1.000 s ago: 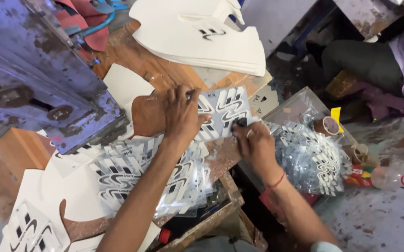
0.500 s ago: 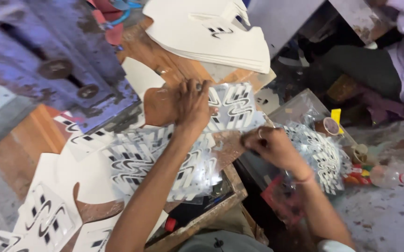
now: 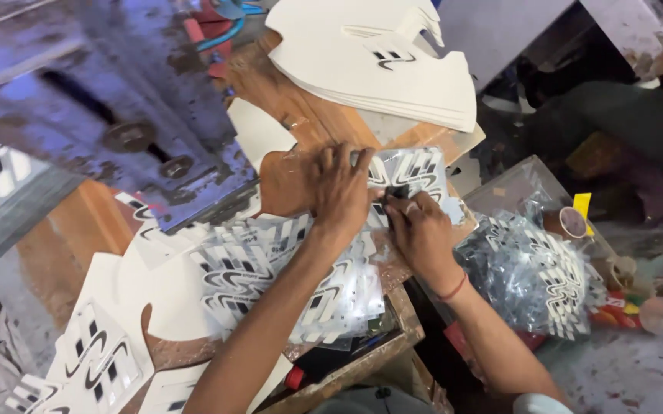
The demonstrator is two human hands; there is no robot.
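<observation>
Two hands meet on one clear sheet (image 3: 416, 175) printed with black and white stripe marks, which lies at the far right of the bench (image 3: 301, 123). My left hand (image 3: 341, 192) lies flat on it, fingers spread, pressing its left part down onto a brown template (image 3: 285, 184); it grips nothing. My right hand (image 3: 420, 230) is closed to a pinch at the sheet's near edge, where something small and dark shows at my fingertips; I cannot tell whether that is a tool or part of the print.

Half a second ago my right hand was off to the side, low by the bench corner and clear of the sheet. Now it has come in until its fingertips nearly touch my left hand. A second ago it was also at the sheet's edge, so it has gone out and returned. My left hand has not lifted in that time. I judge from this that the sheet is held fast and that I am working at its edge again.

Near my forearm, loose printed sheets (image 3: 270, 268) lie fanned over the bench. White cut pieces (image 3: 393, 69) are stacked at the far side. At the left stands a worn blue press (image 3: 117, 100). Right of the bench, a clear bin (image 3: 515, 184) holds a heap of crumpled film (image 3: 531, 276).
</observation>
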